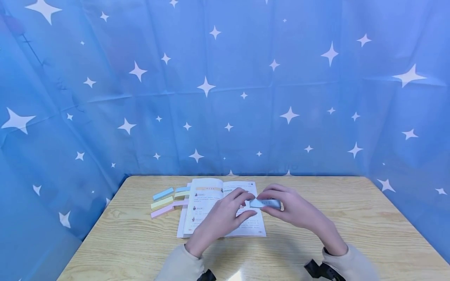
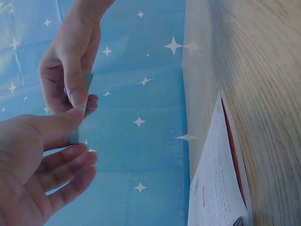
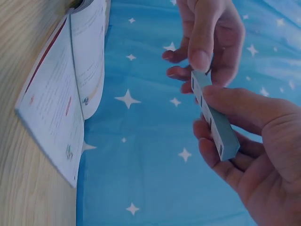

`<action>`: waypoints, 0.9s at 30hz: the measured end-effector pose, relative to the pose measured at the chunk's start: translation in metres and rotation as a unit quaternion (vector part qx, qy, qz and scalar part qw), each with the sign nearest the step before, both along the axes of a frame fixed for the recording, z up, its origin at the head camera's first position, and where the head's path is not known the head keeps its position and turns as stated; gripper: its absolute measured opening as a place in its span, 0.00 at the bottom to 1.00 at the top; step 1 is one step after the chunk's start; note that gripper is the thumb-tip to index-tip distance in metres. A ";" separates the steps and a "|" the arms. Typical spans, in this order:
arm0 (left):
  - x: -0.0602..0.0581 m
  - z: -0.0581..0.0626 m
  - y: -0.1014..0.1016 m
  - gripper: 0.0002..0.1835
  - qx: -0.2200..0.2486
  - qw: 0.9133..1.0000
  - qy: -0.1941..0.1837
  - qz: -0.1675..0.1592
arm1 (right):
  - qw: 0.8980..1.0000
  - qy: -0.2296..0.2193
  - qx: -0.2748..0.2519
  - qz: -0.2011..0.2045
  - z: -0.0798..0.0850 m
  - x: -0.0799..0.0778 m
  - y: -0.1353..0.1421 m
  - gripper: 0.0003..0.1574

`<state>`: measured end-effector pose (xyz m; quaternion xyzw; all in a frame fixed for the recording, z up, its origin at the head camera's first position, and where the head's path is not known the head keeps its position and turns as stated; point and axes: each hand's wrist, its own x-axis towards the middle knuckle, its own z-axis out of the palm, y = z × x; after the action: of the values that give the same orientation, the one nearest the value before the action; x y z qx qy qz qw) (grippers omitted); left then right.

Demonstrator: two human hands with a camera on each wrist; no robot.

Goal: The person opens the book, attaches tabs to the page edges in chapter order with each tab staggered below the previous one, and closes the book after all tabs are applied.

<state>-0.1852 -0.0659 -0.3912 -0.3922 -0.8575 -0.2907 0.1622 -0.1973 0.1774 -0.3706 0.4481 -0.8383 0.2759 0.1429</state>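
Note:
A slim light-blue sticky-note pad is held up above the right page of an open book. My right hand grips it between thumb and fingers; in the right wrist view its side shows small dark printed marks. At the pad's other end, my left hand pinches with thumb and index finger, the other fingers loosely bent. Whether a single sheet is lifted there is too small to tell. Blue, yellow and pink strips stick out from the book's left edge.
Left of the book lie a blue pad, a yellow pad and a pink pad on the wooden table. A blue curtain with white stars hangs behind the table's back edge.

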 end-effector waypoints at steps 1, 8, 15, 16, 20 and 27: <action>0.000 0.000 0.000 0.16 0.004 1.000 0.003 0.000 | 1.000 -0.002 -0.001 0.004 0.001 0.000 -0.001 0.14; 0.000 0.001 0.000 0.11 0.012 1.000 0.008 0.003 | 0.999 -0.006 -0.013 0.034 0.000 -0.003 -0.007 0.14; 0.000 0.001 -0.001 0.10 0.021 1.000 -0.014 -0.010 | 0.999 -0.009 -0.011 0.036 -0.001 -0.004 -0.007 0.13; 0.001 0.001 -0.001 0.10 0.022 1.000 -0.016 -0.010 | 0.999 -0.011 -0.010 0.034 -0.001 -0.004 -0.007 0.13; 0.002 0.002 -0.003 0.10 0.030 0.999 -0.019 -0.006 | 1.000 -0.015 -0.010 0.023 0.000 -0.003 -0.006 0.13; 0.002 0.002 -0.011 0.09 0.041 0.999 -0.027 0.007 | 1.000 -0.014 -0.010 0.010 0.001 -0.003 -0.004 0.13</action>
<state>-0.1828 -0.0772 -0.3889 -0.3708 -0.8518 -0.3351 0.1567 -0.2001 0.1735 -0.3695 0.4511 -0.8328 0.2921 0.1329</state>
